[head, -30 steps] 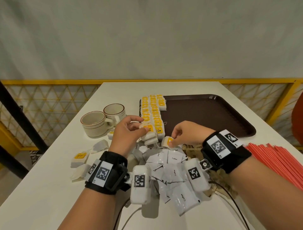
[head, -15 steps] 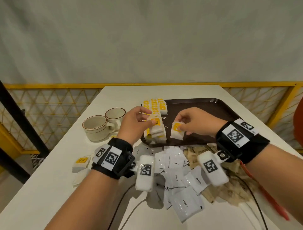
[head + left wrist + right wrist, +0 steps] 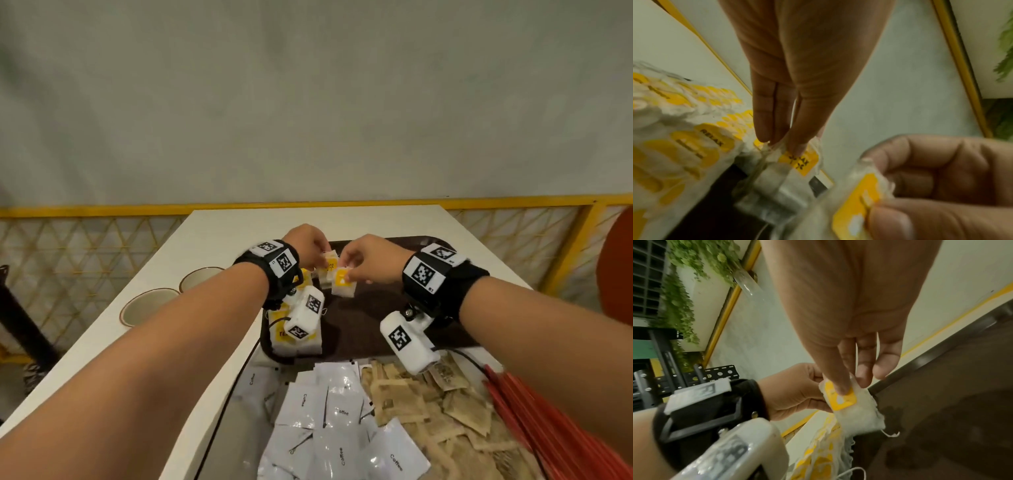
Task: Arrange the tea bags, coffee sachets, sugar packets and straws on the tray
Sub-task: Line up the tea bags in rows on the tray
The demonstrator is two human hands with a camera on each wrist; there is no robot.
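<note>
L→R: two cups (image 3: 150, 305) by table's left edge. Left hand (image 3: 306, 244) fingers pinched on a tea bag (image 3: 328, 270) over tray (image 3: 359, 318) far-left corner, above tea bag rows (image 3: 294, 339). Right hand (image 3: 370, 257) pinches second tea bag (image 3: 342, 286) just beside. Coffee sachets (image 3: 339, 421), sugar packets (image 3: 428, 411), straws (image 3: 548, 428) along near edge, off tray.

Head view aimed down over brown tray (image 3: 359, 329) from above; wrist views held close above tray, sharing tea bags (image 3: 797, 160).
</note>
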